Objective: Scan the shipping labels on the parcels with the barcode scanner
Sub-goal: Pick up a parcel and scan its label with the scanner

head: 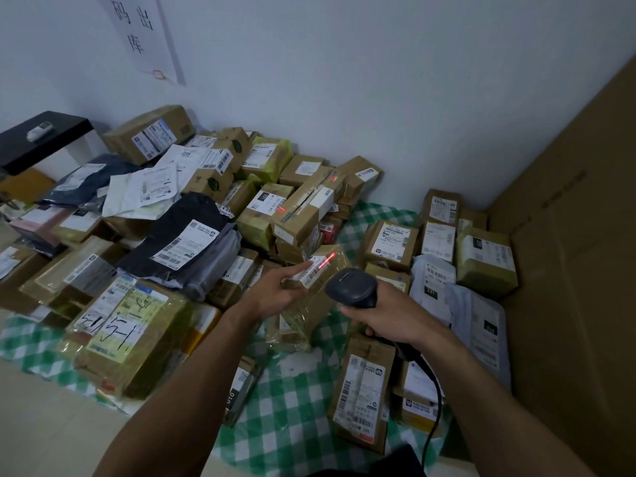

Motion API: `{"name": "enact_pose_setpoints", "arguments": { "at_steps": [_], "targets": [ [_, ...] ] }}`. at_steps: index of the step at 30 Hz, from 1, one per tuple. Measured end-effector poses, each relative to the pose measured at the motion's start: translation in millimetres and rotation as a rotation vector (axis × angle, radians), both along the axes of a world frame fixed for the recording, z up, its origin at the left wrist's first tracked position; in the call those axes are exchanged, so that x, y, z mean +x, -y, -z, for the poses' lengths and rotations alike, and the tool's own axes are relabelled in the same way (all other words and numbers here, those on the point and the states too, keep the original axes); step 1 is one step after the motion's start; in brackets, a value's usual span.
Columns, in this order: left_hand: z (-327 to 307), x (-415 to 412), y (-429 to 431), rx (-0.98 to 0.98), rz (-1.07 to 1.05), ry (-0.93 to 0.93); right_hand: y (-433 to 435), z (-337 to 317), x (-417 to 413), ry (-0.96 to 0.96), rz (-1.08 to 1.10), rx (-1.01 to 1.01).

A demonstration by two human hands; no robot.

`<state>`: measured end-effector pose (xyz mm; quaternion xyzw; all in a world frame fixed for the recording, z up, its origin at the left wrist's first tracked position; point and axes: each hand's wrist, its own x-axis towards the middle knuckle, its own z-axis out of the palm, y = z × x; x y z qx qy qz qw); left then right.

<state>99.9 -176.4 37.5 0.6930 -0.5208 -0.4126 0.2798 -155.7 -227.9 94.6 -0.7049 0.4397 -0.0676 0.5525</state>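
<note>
A brown, tape-wrapped parcel (311,304) stands tilted over the green checked cloth (285,407), its white shipping label (309,271) facing up with a red scan line (326,260) crossing one end. The black barcode scanner (351,287) points at it from just beside, cable (434,390) trailing down. Other labelled parcels (303,208) lie heaped around.

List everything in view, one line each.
parcels: many, brown boxes, black, white, grey bags, piled on cloth
taped parcel: one, yellow-brown, centre, red scan line on label
scanner: one, black, corded, aimed at label
cloth: one, green-white check, floor
sign: one, white, wall
shelf: one, black, left, holds white remote
cardboard: one, brown, right
left hand: holds taped parcel
right hand: grips scanner
</note>
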Motion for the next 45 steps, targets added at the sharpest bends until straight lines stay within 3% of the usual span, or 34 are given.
{"name": "enact_pose_setpoints", "arguments": {
  "at_steps": [8,14,17,29,39,45],
  "targets": [
    [-4,-14,20,0.032,0.019,-0.113,12,-10,-19,-0.009,0.022,-0.027],
    [-14,-52,66,-0.015,-0.099,-0.366,50,-19,-57,-0.011,0.274,-0.024],
    [-13,-77,103,-0.031,-0.174,-0.406,77,-17,-75,-0.048,0.367,-0.005],
    [-5,-131,279,-0.13,-0.16,-0.271,164,16,-92,-0.07,0.564,0.152],
    [62,-131,371,-0.025,-0.124,-0.256,199,61,-93,-0.096,0.613,0.227],
    [91,-132,397,0.106,-0.063,-0.058,207,71,-93,-0.126,0.636,0.26]
  ]
}}
